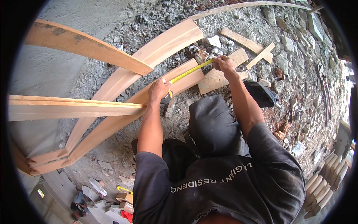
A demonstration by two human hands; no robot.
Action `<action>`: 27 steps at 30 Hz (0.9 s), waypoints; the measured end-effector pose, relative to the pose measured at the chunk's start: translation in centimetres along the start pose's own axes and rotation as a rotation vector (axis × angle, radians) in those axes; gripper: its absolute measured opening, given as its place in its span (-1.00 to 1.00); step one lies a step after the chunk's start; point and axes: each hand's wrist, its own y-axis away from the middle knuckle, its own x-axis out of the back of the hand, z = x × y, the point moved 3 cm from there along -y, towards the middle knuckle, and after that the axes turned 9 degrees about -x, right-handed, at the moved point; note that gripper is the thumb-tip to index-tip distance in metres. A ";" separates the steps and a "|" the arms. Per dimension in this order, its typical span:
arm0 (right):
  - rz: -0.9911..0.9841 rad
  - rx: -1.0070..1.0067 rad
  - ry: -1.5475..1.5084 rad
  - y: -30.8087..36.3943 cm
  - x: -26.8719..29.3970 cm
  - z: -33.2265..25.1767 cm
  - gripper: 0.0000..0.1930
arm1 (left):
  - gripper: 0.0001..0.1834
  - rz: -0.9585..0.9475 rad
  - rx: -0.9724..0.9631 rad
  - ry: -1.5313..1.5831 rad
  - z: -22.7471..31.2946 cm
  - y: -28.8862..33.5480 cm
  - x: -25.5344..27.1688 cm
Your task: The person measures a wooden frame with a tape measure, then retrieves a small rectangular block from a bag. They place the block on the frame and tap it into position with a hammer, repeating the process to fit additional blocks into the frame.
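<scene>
Left hand [158,90] is closed around the case of a tape measure [166,98], over the near half of the lower wooden beam [121,109]; its fingers and palm cover most of the case, leaving just a dark, yellow-edged part showing below them. Right hand [223,64] pinches the far tip of the yellow blade [191,72] just beyond the beam's right end, and the fingertips hide whatever hook is there. Whether the left hand presses on the beam or merely hovers over it, I cannot tell, and the blade's markings are too small to read.

A brown plank [89,46] and a pale board [74,108], both slanting in from beyond the beam's left side, run into the dark rim. The board's near end meets the beam beside the left wrist; whether it is fixed there is unclear.

As for the tape, its case sits within and under the left hand, and the blade runs out straight along the beam, past its right end, to the right hand. An upper beam [166,43] lies on the lower beam's far side. Short wood pieces [223,74] lie just past the lower beam's right end, under and beside the right hand, on rubble [287,44].
</scene>
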 end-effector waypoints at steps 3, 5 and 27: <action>0.025 -0.012 0.003 -0.1 0.0 0.1 -0.83 | -0.51 -0.005 0.042 -0.014 0.3 0.0 0.0; 0.033 -0.018 0.008 -0.1 -0.1 0.0 -0.83 | -0.50 -0.013 0.068 -0.017 0.3 -0.2 -0.1; 0.061 0.029 -0.033 -2.7 4.6 -1.3 -0.76 | -0.45 -0.026 0.124 -0.029 0.5 -1.1 -0.2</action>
